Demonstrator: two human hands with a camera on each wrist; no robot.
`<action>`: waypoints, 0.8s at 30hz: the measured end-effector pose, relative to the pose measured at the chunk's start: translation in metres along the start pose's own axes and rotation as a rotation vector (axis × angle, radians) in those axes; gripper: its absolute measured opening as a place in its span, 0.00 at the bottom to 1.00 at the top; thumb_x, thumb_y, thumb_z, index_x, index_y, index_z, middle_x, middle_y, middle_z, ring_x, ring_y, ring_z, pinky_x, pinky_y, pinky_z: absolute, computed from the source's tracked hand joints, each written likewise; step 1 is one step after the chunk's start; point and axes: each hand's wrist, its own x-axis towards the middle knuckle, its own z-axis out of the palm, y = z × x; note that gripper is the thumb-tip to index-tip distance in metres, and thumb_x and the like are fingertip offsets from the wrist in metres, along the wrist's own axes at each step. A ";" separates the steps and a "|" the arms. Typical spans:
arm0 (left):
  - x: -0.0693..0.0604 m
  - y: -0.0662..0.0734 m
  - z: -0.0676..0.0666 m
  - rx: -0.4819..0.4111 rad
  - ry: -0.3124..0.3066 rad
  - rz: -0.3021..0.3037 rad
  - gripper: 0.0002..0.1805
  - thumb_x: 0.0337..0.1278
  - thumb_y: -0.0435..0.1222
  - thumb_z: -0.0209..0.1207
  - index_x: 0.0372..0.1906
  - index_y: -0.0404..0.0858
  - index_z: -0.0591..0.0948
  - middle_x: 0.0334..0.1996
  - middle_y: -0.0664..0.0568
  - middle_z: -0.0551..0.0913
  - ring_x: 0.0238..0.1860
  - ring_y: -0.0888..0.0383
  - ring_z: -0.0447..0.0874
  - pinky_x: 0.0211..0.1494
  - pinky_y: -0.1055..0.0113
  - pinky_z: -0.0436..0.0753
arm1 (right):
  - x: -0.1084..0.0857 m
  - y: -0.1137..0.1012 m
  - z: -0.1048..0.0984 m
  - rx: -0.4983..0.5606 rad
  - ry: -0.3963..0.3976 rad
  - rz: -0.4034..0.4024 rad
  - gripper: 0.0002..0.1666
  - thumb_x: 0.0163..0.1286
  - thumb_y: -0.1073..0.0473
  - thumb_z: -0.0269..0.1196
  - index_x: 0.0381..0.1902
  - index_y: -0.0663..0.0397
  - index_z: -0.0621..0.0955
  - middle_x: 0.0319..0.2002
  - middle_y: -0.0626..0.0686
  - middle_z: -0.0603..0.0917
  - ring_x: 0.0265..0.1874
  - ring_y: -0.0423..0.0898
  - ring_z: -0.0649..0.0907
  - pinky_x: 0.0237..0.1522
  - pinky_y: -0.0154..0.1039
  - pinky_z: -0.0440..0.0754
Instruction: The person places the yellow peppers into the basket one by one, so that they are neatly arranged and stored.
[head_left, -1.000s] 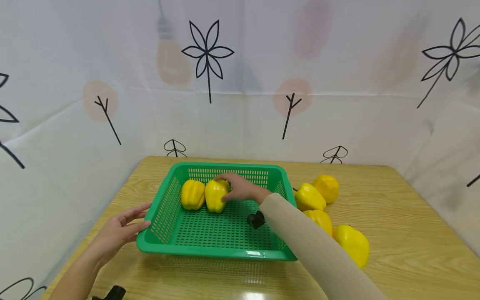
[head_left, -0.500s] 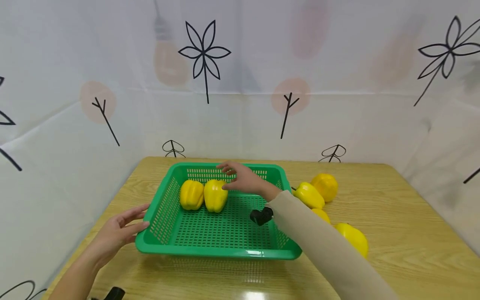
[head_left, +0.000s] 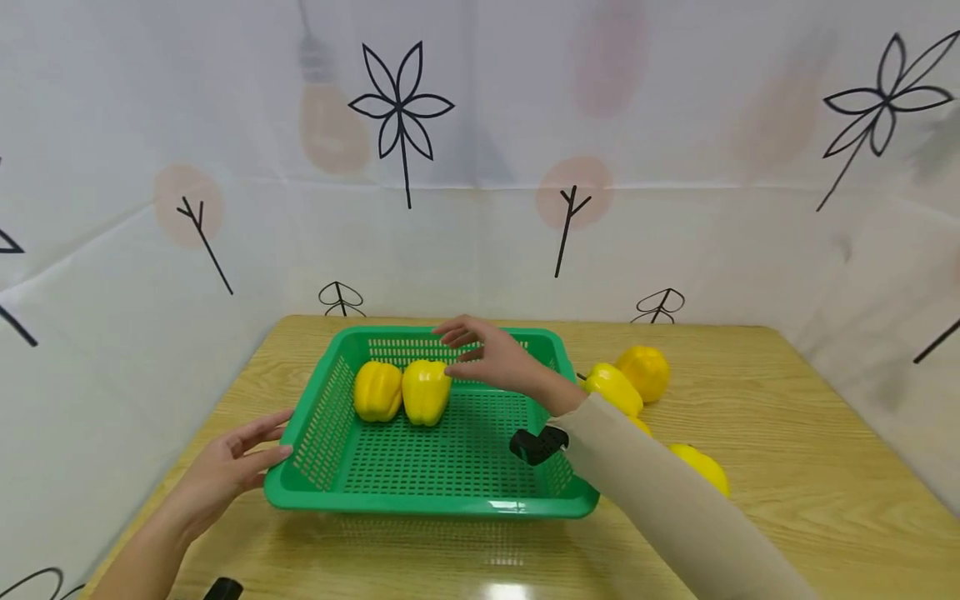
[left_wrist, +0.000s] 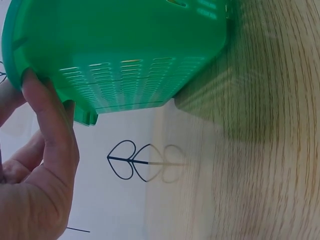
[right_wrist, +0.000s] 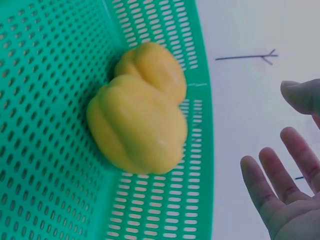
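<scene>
A green plastic basket point(head_left: 427, 506) with slotted walls stands on the table. Two yellow bell peppers lie side by side at its back left: a left one point(head_left: 377, 392) and a right one point(head_left: 425, 393). My left hand point(head_left: 228, 471) holds the basket's left rim, thumb at the rim's edge and a fingertip beneath the lip point(left_wrist: 47, 115). Above the basket, my right hand point(head_left: 498, 358) hovers with loosely bent fingers and holds nothing. In the right wrist view the right hand point(right_wrist: 290, 195) is spread apart from both peppers point(right_wrist: 137, 127).
Right of the basket, several more yellow peppers lie on the wooden table point(head_left: 787, 467), among them one at the back point(head_left: 643, 372) and one nearer point(head_left: 699, 468). The right sleeve point(head_left: 660, 492) partly covers them. A printed white cloth point(head_left: 480, 242) hangs behind the table.
My right hand has let go of the right pepper in the basket and moved up and to the right. The left hand keeps its place on the rim; the view has shifted slightly.
</scene>
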 end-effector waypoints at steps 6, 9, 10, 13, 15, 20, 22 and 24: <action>0.000 0.000 -0.002 0.004 -0.007 0.015 0.34 0.63 0.38 0.57 0.71 0.36 0.58 0.56 0.44 0.70 0.45 0.56 0.80 0.45 0.60 0.81 | -0.009 -0.011 -0.003 0.016 0.023 -0.042 0.27 0.61 0.67 0.65 0.58 0.55 0.73 0.52 0.53 0.76 0.50 0.47 0.75 0.51 0.49 0.76; 0.001 0.000 -0.002 0.000 -0.013 0.019 0.33 0.64 0.37 0.56 0.71 0.36 0.58 0.55 0.47 0.71 0.45 0.56 0.81 0.45 0.60 0.81 | -0.014 -0.015 -0.005 0.027 0.030 -0.059 0.26 0.60 0.67 0.65 0.57 0.57 0.73 0.52 0.54 0.76 0.51 0.48 0.75 0.51 0.49 0.76; 0.001 0.000 -0.002 -0.002 -0.014 0.018 0.33 0.64 0.37 0.56 0.71 0.36 0.58 0.54 0.48 0.71 0.45 0.56 0.81 0.45 0.60 0.81 | -0.016 -0.017 -0.006 0.034 0.033 -0.064 0.26 0.60 0.67 0.65 0.57 0.57 0.73 0.52 0.54 0.76 0.51 0.48 0.75 0.52 0.49 0.76; 0.001 0.000 -0.002 -0.002 -0.021 0.021 0.33 0.64 0.36 0.56 0.71 0.36 0.58 0.55 0.46 0.70 0.45 0.56 0.81 0.45 0.60 0.81 | -0.022 -0.020 -0.008 0.040 0.048 -0.073 0.26 0.60 0.67 0.66 0.56 0.56 0.74 0.53 0.53 0.77 0.51 0.47 0.75 0.52 0.48 0.75; 0.001 0.000 -0.002 0.001 -0.026 0.022 0.33 0.64 0.37 0.56 0.71 0.36 0.58 0.55 0.46 0.70 0.45 0.56 0.81 0.45 0.60 0.81 | -0.027 -0.023 -0.010 0.036 0.059 -0.081 0.25 0.60 0.67 0.66 0.56 0.57 0.74 0.52 0.53 0.77 0.51 0.47 0.76 0.53 0.47 0.75; 0.001 0.001 -0.001 0.008 -0.025 0.017 0.33 0.63 0.38 0.56 0.70 0.37 0.59 0.55 0.47 0.70 0.46 0.57 0.81 0.45 0.60 0.81 | -0.037 -0.024 -0.014 -0.001 0.082 -0.117 0.25 0.59 0.69 0.65 0.55 0.61 0.74 0.51 0.57 0.77 0.51 0.49 0.76 0.52 0.47 0.75; 0.000 0.001 -0.001 0.007 -0.017 0.014 0.33 0.63 0.38 0.56 0.70 0.37 0.59 0.55 0.46 0.70 0.46 0.57 0.81 0.45 0.60 0.81 | -0.040 -0.024 -0.015 -0.016 0.090 -0.127 0.24 0.59 0.70 0.66 0.54 0.62 0.74 0.51 0.57 0.77 0.50 0.49 0.76 0.52 0.45 0.76; 0.000 0.001 -0.001 0.009 -0.017 0.017 0.33 0.64 0.38 0.56 0.71 0.36 0.58 0.56 0.45 0.69 0.46 0.58 0.80 0.45 0.61 0.81 | -0.044 -0.025 -0.017 -0.010 0.097 -0.134 0.24 0.58 0.70 0.66 0.53 0.63 0.74 0.51 0.57 0.77 0.50 0.49 0.77 0.51 0.43 0.76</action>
